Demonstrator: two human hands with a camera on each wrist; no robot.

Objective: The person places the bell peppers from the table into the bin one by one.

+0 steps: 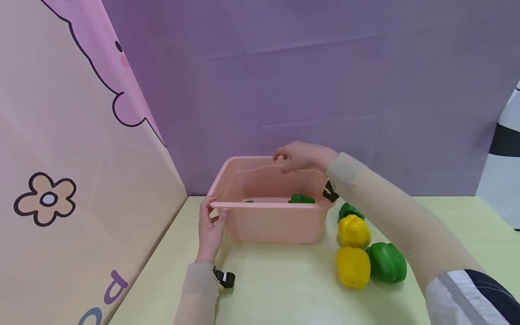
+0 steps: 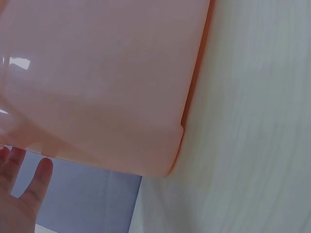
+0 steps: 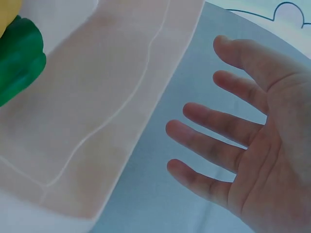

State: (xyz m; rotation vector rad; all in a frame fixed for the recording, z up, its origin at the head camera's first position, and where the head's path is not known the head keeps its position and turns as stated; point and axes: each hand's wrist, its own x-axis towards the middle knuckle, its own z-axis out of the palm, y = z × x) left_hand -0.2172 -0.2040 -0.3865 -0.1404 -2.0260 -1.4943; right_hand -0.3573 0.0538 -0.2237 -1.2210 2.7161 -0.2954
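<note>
A pink plastic bin [image 1: 276, 223] stands on the table. My left hand [image 1: 211, 232] holds its near left corner, fingers over the rim and thumb at the front; part of that hand also shows below the bin wall in the left wrist view. Over the bin's far right side is my right hand [image 1: 306, 155], empty, its fingers spread apart in the right wrist view [image 3: 243, 131]. Inside the bin lies a green bell pepper [image 1: 302, 198]. Beside it in the right wrist view is part of a yellow bell pepper [image 3: 7, 12]. The front wall hides most of the contents.
Right of the bin, under my right forearm, sit two yellow bell peppers [image 1: 353, 267] in a line, a green bell pepper [image 1: 387, 262] beside them and another green one [image 1: 349, 210] behind. A purple backdrop [image 1: 284, 90] rises behind the table, and a printed cloth [image 1: 81, 158] borders the left.
</note>
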